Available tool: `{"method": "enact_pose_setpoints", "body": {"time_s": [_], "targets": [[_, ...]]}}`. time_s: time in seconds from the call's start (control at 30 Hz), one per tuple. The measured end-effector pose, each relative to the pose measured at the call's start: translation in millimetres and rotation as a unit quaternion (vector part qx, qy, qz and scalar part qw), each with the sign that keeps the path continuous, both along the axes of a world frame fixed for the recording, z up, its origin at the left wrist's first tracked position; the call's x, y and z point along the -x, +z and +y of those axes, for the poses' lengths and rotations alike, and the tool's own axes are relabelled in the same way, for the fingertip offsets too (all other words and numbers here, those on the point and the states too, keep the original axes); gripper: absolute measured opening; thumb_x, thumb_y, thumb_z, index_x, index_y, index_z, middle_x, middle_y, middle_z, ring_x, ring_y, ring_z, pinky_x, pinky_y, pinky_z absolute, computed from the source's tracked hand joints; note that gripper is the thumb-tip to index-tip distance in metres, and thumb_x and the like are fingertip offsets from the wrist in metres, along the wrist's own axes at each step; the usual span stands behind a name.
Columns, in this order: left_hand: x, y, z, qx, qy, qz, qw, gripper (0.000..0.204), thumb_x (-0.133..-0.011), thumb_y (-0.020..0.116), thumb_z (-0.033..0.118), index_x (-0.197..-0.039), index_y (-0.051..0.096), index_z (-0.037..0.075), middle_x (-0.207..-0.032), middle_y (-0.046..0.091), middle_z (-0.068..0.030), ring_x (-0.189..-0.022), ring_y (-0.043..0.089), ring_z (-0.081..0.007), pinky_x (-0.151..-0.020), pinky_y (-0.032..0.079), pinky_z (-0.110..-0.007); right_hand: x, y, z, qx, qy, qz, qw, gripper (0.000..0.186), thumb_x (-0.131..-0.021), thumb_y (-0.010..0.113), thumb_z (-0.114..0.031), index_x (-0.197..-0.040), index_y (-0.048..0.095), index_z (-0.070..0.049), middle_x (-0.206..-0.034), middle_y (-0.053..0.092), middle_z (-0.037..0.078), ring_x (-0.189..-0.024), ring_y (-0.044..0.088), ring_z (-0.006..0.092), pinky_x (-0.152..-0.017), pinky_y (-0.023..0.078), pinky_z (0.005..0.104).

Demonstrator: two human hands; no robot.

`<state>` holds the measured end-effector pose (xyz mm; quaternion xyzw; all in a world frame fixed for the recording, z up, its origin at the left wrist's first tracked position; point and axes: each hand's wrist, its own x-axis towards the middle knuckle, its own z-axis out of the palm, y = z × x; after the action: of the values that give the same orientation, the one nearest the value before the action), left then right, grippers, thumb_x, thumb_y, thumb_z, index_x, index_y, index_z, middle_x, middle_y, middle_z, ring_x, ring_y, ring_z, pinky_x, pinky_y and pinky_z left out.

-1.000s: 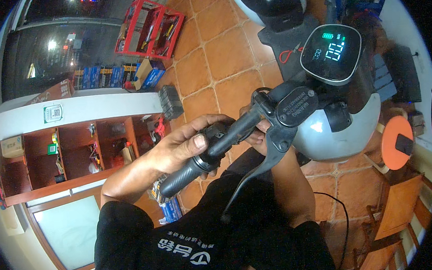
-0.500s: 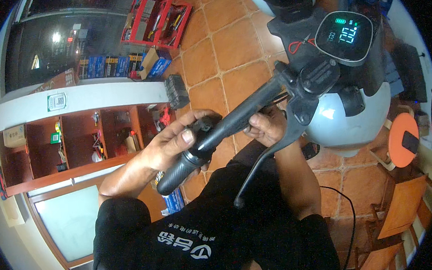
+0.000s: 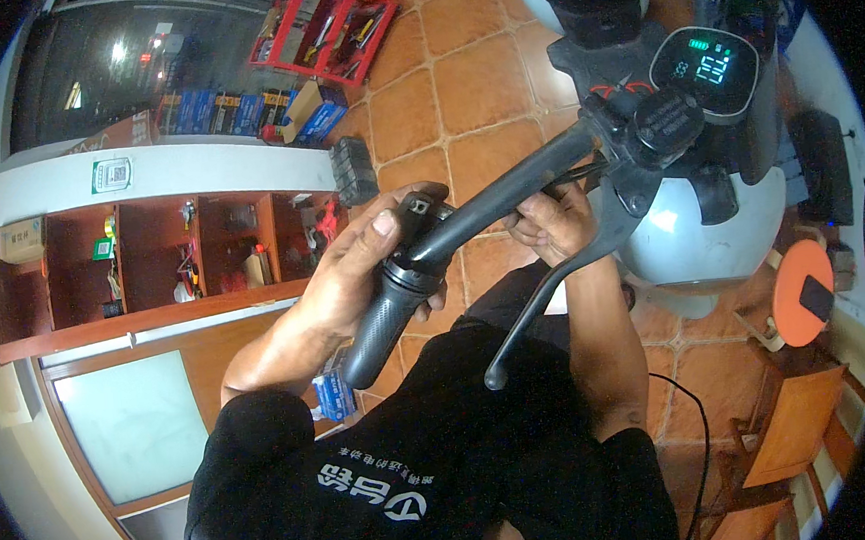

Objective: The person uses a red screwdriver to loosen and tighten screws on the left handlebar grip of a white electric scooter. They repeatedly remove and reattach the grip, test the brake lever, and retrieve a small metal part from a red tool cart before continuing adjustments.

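A black scooter handlebar (image 3: 512, 186) runs diagonally between my hands, with a ribbed rubber grip (image 3: 384, 324) on its near-left end. My left hand (image 3: 338, 282) is closed round a black switch housing (image 3: 419, 216) just above the grip, thumb on top; its other fingers pass behind the bar. Under the bar, my right hand (image 3: 562, 229) has its fingers bent together near thin black cables (image 3: 578, 171); what they pinch is hidden. A black brake lever (image 3: 545, 302) curves toward me from the bar clamp, crossing in front of my right wrist.
A lit display (image 3: 706, 71) and pale scooter body (image 3: 686, 242) stand at the right. Red-handled scissors or pliers (image 3: 622, 88) lie by the display. Beyond are a red tool rack (image 3: 325, 27), wooden shelf (image 3: 160, 324), orange round seat (image 3: 803, 294) and tiled floor (image 3: 479, 76).
The view has shifted slightly, and the bar sits a little farther right. My left hand has tilted the switch housing, so its top face shows more. My right hand stays under the bar.
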<state>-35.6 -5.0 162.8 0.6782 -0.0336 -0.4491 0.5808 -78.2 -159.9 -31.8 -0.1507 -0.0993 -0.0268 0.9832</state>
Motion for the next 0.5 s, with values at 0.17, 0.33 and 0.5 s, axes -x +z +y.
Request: {"method": "enact_pose_setpoints", "body": {"time_s": [0.17, 0.33, 0.5], "targets": [[0, -3, 4, 0.001, 0.013, -0.012, 1.0, 0.074, -0.089, 0.053, 0.052, -0.136, 0.033, -0.001, -0.087, 0.058, -0.0153, -0.064, 0.065, -0.0228, -0.051, 0.054, -0.029, 0, 5, 1, -0.016, 0.011, 0.011, 1.0, 0.015, -0.088, 0.06, -0.012, -0.096, 0.06, 0.0, -0.079, 0.063, 0.012, -0.044, 0.034, 0.0027, -0.04, 0.028, 0.0154], [-14, 0, 2, 0.0, -0.062, -0.011, 0.998, 0.077, -0.086, 0.056, 0.053, -0.136, 0.034, -0.001, -0.088, 0.059, -0.0147, -0.062, 0.065, -0.0226, -0.049, 0.054, -0.027, -1, -3, 0, -0.004, 0.01, -0.014, 1.0, 0.012, -0.088, 0.059, -0.01, -0.096, 0.059, 0.0, -0.078, 0.063, 0.01, -0.044, 0.033, 0.0024, -0.039, 0.028, 0.015], [-21, 8, -3, -0.01, -0.104, -0.012, 0.994, 0.059, -0.093, 0.052, 0.04, -0.131, 0.038, -0.001, -0.087, 0.059, -0.0137, -0.06, 0.065, -0.0193, -0.049, 0.055, -0.026, 5, 2, 0, 0.021, 0.002, 0.003, 1.0, 0.012, -0.088, 0.058, -0.01, -0.096, 0.058, -0.001, -0.076, 0.061, 0.009, -0.043, 0.033, 0.0019, -0.037, 0.028, 0.0147]]}}
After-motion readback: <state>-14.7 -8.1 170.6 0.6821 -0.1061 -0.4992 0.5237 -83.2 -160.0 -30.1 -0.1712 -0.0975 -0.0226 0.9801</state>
